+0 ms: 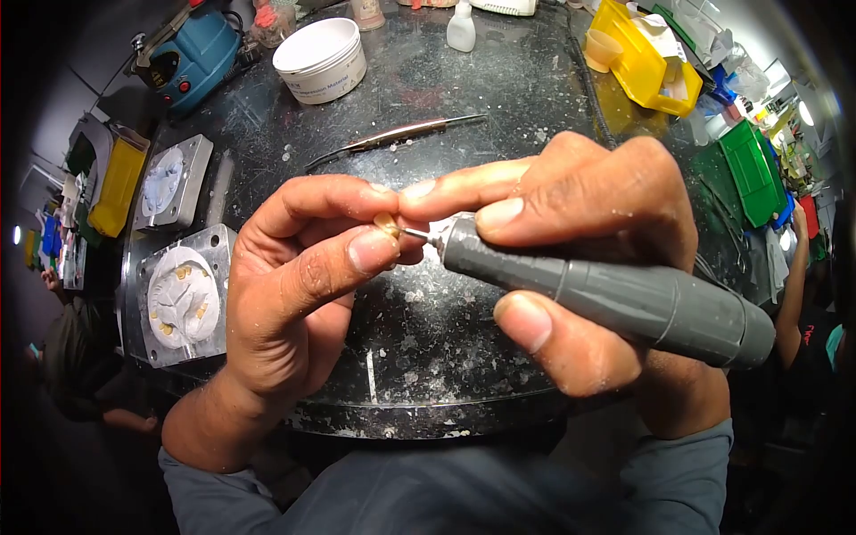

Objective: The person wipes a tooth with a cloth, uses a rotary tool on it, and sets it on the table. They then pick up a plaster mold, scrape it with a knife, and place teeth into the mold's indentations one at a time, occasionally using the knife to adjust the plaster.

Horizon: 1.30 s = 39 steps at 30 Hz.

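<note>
Between thumb and index finger, my left hand [308,267] pinches a small yellowish tooth-like piece [387,224]. A dark grey rotary handpiece [606,290] lies in the grip of my right hand [580,205], its thin metal bit pointing left at the piece. The tip of the bit is at or very near the piece; contact is too small to tell. The fingertips of both hands meet just above it. Beyond my hands, a metal carving tool [397,135] rests on the black table [481,98].
Two metal flasks with plaster, the nearer [187,294] and farther [174,183], stand left. Behind are a white tub [321,61], a blue machine [192,62] and a small white bottle [461,28]. Yellow [642,62] and green [753,169] bins stand right. Other people show at both edges.
</note>
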Available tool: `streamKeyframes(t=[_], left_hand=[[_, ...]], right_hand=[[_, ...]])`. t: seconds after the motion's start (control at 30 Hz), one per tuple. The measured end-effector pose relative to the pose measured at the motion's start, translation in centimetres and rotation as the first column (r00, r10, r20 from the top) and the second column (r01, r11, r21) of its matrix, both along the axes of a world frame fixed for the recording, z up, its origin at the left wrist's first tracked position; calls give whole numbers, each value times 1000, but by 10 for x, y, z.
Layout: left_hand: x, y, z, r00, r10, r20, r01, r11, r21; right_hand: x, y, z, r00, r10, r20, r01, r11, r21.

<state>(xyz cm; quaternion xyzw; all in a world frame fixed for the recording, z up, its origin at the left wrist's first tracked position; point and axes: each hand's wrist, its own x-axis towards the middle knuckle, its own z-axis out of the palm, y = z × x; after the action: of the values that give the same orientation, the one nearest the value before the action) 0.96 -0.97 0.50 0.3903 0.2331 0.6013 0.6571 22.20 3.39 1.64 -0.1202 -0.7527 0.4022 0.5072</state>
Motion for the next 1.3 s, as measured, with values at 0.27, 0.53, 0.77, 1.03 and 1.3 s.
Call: streamKeyframes(t=[0.27,0.53,0.77,1.03,1.3], left_hand=[[0,0,-1,1000,2,19,-2,1000,4],[1,-1,2,1000,14,15,-14,1000,-7],[0,-1,1,1000,23,-17,-23,1000,1],[1,-2,2,1000,19,1,-19,1000,-9],[1,-1,2,1000,19,2,-19,1000,1]], right_hand=[[1,3,0,1000,2,11,-3,1000,25],[1,3,0,1000,15,3,-15,1000,25],[2,0,2,1000,12,6,-12,1000,-23],[1,0,1,1000,18,-5,-18,1000,-16],[3,0,2,1000,9,0,-9,1000,-15]])
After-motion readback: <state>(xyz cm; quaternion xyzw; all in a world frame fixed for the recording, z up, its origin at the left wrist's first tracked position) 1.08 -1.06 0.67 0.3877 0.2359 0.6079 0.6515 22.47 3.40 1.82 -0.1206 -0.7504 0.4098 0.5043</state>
